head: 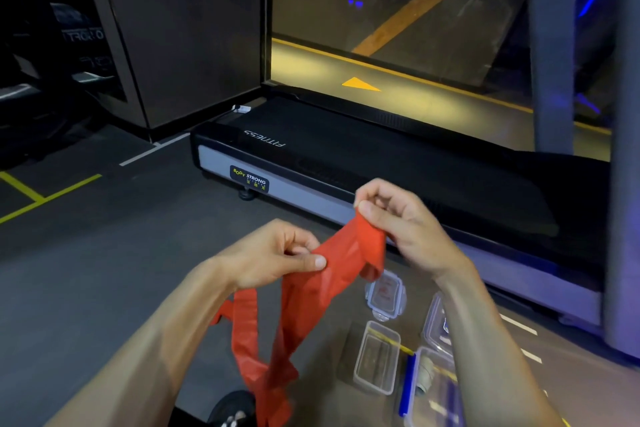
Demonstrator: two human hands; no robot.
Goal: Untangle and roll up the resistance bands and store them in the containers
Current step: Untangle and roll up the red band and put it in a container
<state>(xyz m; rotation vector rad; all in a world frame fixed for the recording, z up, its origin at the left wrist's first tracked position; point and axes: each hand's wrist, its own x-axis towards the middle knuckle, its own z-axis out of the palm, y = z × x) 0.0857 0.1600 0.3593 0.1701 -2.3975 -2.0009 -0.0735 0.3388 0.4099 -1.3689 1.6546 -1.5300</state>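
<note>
Above clear containers, both hands pinching red band

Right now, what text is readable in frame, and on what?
"FITNESS": upside down on the treadmill deck's near end.
"BODY STRONG": badge on the treadmill's grey end panel; the small characters beneath are too small to read.
Mirrored lettering on dark equipment at far left: too dim to read.
Red label under the clear lid: blurred, unreadable.
</note>
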